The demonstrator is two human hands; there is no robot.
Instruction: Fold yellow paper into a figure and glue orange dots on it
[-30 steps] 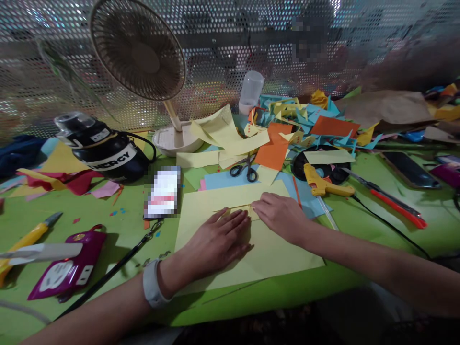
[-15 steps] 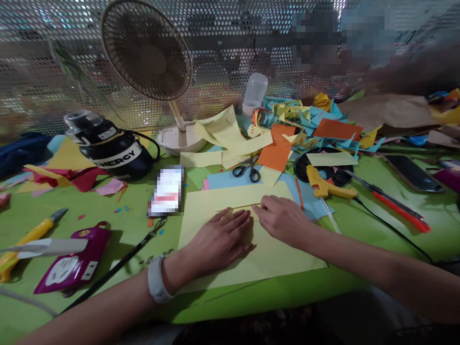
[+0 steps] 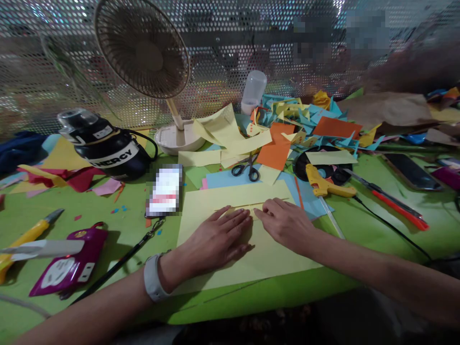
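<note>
A large pale yellow paper sheet (image 3: 201, 201) lies flat on the green table. On it rests a narrow yellow paper strip (image 3: 266, 203), its long edge just beyond my fingertips. My left hand (image 3: 217, 239) is laid flat with fingers stretched out, pressing the paper down. Facing it, my right hand (image 3: 283, 223) has its fingers curled together, with thumb and fingertips pinching at the strip near the left fingertips. The part under both hands is hidden. Beyond the sheet lie black scissors (image 3: 246, 170) on blue paper (image 3: 223, 179).
To the right are a yellow glue gun (image 3: 325, 184), a red-handled cutter (image 3: 398, 208) and a dark phone (image 3: 411, 170). Paper scraps (image 3: 287, 115) heap at the back. On the left stand a lit phone (image 3: 165, 189), a black bottle (image 3: 108, 148), a fan (image 3: 179, 136) and a purple packet (image 3: 70, 263).
My right hand has shifted slightly right along the strip, exposing a bit more paper between the hands. My left hand stays flat. The whole view has shifted slightly.
</note>
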